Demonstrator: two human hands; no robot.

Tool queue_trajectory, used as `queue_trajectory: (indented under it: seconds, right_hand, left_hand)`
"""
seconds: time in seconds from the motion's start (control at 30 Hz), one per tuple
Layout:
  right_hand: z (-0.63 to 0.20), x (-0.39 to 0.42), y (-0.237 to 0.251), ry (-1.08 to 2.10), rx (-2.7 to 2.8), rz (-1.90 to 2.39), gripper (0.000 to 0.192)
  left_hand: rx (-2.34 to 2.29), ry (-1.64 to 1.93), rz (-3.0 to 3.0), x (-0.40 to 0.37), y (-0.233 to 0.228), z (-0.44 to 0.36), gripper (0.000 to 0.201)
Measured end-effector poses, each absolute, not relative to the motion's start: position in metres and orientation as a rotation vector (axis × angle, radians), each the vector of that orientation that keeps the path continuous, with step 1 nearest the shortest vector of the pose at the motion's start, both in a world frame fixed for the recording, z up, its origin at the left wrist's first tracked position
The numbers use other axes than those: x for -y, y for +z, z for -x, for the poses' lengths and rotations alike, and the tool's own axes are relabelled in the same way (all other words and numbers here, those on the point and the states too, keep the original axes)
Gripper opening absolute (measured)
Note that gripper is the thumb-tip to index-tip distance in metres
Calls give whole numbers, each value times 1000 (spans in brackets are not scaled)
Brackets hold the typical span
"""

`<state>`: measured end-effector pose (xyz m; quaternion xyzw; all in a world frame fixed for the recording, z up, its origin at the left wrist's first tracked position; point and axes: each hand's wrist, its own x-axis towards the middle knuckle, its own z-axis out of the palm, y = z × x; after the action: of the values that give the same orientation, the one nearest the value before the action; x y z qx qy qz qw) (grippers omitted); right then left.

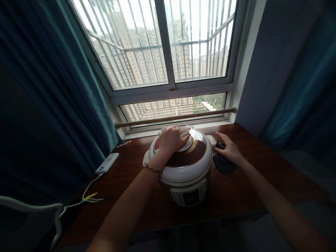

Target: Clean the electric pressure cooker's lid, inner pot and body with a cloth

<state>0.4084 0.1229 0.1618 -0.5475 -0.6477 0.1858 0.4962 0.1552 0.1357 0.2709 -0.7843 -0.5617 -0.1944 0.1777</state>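
Note:
A white electric pressure cooker (pixel 187 175) with a dark red lid stands on a dark wooden table (pixel 252 189) under a window. My left hand (pixel 172 140) is closed around the white handle on top of the lid. My right hand (pixel 229 148) rests at the cooker's right side, fingers against its white side handle (pixel 211 140) and over a round black object (pixel 223 164) lying on the table. The cooker's control panel (pixel 187 196) faces me.
A white power bank (pixel 106 163) lies at the table's left, with white and yellow cables (pixel 89 196) trailing toward the front edge. A wooden rod (pixel 175 118) runs along the window sill. Teal curtains hang on both sides.

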Motion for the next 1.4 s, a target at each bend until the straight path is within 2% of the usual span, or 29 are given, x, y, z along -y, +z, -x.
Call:
queue_trajectory:
  seconds: [0.1,0.2,0.43,0.57,0.67,0.77,0.83,0.9,1.0,1.17,1.4]
  right_hand:
    - [-424,-133,178,473,1914,1256,64]
    - [-427,-138,180,482,1945,1183,60]
    - [-401,-128,133,639,1355,1093,64]
    - [-398,-119,121,600,1102,1196,61]
    - [-401,-111,161,147,1060,1333,50]
    - [-380,-107,233,-190,1549,1244,38]
    - [-350,-114,277,-338,2027,1056,42]
    - [-316,-130,303,-451,2427,820,56]
    - [-278,-160,312,-517,2746,617,62]
    - [-264,-183,303,-551,2883,719,44]
    - [-269,-183,315,-520,2907,720,32]
  left_hand:
    - [1590,-532,2217,-135,271,-155,53]
    - [1584,-541,2237,-135,269,-154,53]
    - [1554,-694,2427,-135,274,-147,75]
    - [1569,-1047,2737,-126,285,-108,68]
    - [1639,-1573,2512,-116,271,-64,54]
    - [1897,-2067,2074,-112,226,-28,43]
    - [2154,-2378,1741,-114,190,-15,42]
    - [2263,-2474,1740,-118,159,-12,41]
    - [2281,-2643,1845,-121,134,-18,43]
    - [2180,-2912,1771,-120,129,-26,43]
    - [2080,-2983,1718,-121,126,-23,40]
